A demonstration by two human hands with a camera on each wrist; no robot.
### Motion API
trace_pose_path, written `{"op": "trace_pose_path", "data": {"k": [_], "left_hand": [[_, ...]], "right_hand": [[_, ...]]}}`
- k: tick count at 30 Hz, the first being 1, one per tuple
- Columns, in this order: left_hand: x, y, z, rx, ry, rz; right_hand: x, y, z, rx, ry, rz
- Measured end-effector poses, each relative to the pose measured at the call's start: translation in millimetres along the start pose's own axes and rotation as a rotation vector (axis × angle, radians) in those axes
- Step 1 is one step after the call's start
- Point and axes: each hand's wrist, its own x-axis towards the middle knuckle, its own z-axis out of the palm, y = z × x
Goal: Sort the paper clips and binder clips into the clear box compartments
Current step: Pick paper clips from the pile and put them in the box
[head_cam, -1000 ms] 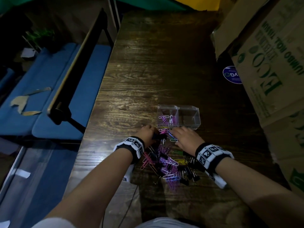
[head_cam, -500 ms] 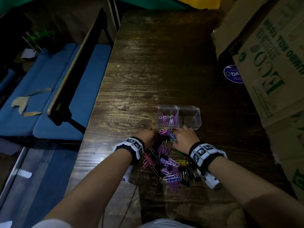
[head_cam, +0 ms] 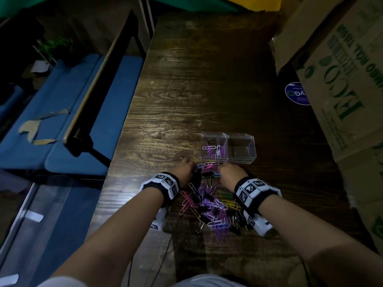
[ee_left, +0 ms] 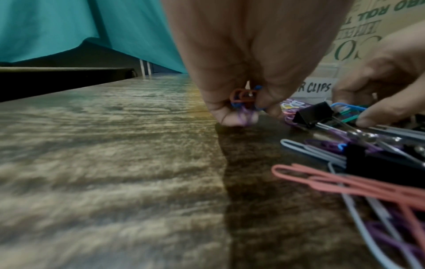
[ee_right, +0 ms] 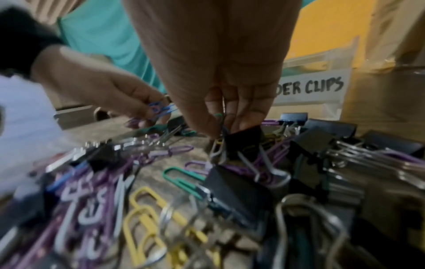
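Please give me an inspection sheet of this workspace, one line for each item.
Surface: dark wooden table, bare beyond the box.
Job's things: clear box; paper clips in its left compartment, right compartment looks empty; mixed pile of clips near the person.
Clutter: cardboard boxes at right.
Grippers: left hand pinches several paper clips; right hand pinches clips at the pile.
Cables: thin black cable near the table's front edge.
Surroundings: blue cushions, left.

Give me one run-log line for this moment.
left hand: pinches paper clips | right hand: pinches clips | box: left part some paper clips, right part looks empty
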Motion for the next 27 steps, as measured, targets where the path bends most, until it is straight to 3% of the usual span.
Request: {"op": "trace_pose_path", "data": {"k": [10,13,17,22,27], "left_hand": [[-16.1,6.6,-4.4,-0.01,0.055,-0.123],[-21.2,9.3,-4.5,0.088,0.033,-0.092],[-17.7,10.1,-3.3,0.127,0.011,-0.096],[-13.9,20.8,-12.3,0.075,0.032,-0.08],[-14.9,39.1,-13.2,0.347,0.061,0.044]], "right_hand": [[-19.0,29.1,-0.5,0.3,0.045,0.057],[-23.2,31.2,-0.1,0.319,-0.022,0.092],[-28.1,35.1,-1.1,0.222,-0.059,0.055],[-28.1,36.6,-2.3,0.176,0.08,0.097],[-27.2,30.8,-1.1,-0.037,0.079,0.098]]}}
